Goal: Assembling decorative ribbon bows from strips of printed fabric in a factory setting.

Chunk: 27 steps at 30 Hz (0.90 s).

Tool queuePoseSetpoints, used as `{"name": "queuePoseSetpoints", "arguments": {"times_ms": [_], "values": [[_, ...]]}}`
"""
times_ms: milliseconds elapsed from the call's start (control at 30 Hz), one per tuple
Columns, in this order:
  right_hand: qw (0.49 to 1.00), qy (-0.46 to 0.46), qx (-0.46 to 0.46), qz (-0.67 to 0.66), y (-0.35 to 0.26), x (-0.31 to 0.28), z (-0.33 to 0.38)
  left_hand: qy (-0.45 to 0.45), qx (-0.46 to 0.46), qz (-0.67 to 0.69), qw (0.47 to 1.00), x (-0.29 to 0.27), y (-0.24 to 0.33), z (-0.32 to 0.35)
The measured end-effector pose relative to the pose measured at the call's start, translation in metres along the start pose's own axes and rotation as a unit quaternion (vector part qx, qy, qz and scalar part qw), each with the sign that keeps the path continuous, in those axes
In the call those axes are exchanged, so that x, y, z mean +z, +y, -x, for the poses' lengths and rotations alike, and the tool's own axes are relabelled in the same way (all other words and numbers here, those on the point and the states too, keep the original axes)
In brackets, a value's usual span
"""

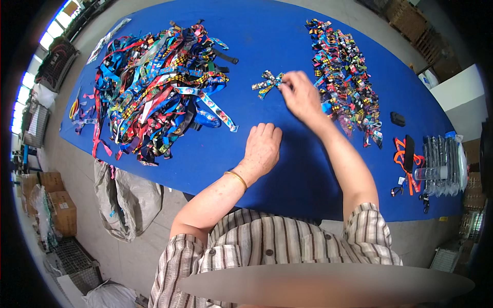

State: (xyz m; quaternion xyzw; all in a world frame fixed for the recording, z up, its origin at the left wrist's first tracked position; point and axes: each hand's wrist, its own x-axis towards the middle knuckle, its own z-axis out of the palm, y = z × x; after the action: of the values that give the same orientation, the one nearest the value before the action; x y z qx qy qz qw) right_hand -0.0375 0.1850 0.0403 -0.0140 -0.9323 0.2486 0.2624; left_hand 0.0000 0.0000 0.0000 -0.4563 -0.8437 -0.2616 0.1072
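A small bundle of folded patterned ribbon straps (pixel 267 84) lies on the blue table, its loops and ends fanned out to the left. My right hand (pixel 302 95) is closed on the bundle's right end, thumb and fingers pinched together. Nearer to me, my left hand (pixel 263 149) rests on the table with its fingers curled under and pressed together; nothing shows in it. To the left spreads a big tangled heap of colourful straps (pixel 159 87). Several similar bundles (pixel 346 77) lie in packed rows just right of my right hand.
A small black object (pixel 397 118) sits right of the rows. Orange straps (pixel 400 156), a clear bottle (pixel 430 173) and a stack of plastic-wrapped dark items (pixel 446 164) occupy the table's right end. Yellow-handled scissors (pixel 75 109) lie at the left edge. Below hangs a pale sack (pixel 126 200).
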Motion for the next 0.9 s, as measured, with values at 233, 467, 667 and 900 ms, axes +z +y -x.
{"name": "queuePoseSetpoints", "arguments": {"times_ms": [233,467,667,900], "values": [[0.995,-0.023,-0.054,-0.082,-0.015,0.018,0.069,0.028,0.022,0.006,0.999,-0.001,0.000,0.000],[0.994,0.003,-0.049,-0.102,-0.013,0.022,0.070,0.045,0.030,-0.002,0.999,0.004,-0.001,-0.001],[0.995,-0.017,-0.026,-0.099,-0.012,0.024,0.069,0.050,0.026,-0.014,0.998,0.005,-0.001,-0.001],[0.992,-0.030,-0.027,-0.119,-0.010,0.022,0.067,0.042,0.023,-0.018,0.999,0.001,0.003,-0.002]]}}
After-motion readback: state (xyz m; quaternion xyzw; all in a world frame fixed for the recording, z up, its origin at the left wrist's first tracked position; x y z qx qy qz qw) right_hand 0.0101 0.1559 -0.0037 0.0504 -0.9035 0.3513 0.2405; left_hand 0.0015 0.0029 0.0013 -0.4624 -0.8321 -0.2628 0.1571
